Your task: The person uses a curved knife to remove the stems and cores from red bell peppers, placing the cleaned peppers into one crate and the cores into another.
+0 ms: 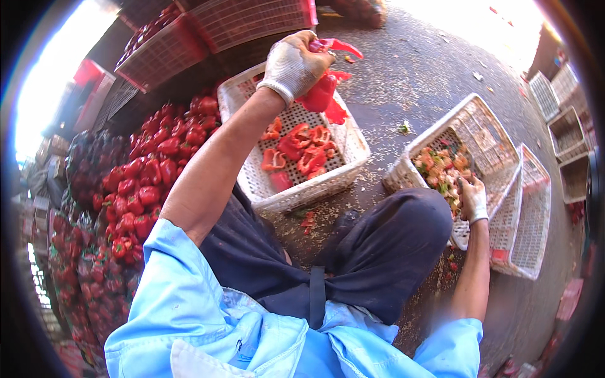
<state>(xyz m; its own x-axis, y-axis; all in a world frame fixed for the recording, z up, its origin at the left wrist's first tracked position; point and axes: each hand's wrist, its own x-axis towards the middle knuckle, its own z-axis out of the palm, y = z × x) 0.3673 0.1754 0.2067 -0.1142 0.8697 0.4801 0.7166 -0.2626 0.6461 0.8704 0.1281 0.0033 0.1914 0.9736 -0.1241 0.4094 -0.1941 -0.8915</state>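
My left hand [291, 68], in a whitish work glove with bare fingertips, is closed on torn red bell pepper pieces [319, 93]. It holds them above the far part of a white plastic crate [358, 156]. Cut red pepper pieces [302, 148] lie on that crate's slotted bottom. On the right, my gloved right hand [474, 199] is over a second white crate [488, 135], beside a heap of pepper cores and seedy scraps [441, 169]. Its fingers are curled together; what they hold, if anything, cannot be made out.
A big pile of whole red peppers [148, 183] lies at my left, with filled mesh sacks [94, 290] nearer me. Red crates [252, 25] stand at the far left. Another white crate [529, 220] adjoins the scrap crate. Seeds litter the dark floor [403, 75].
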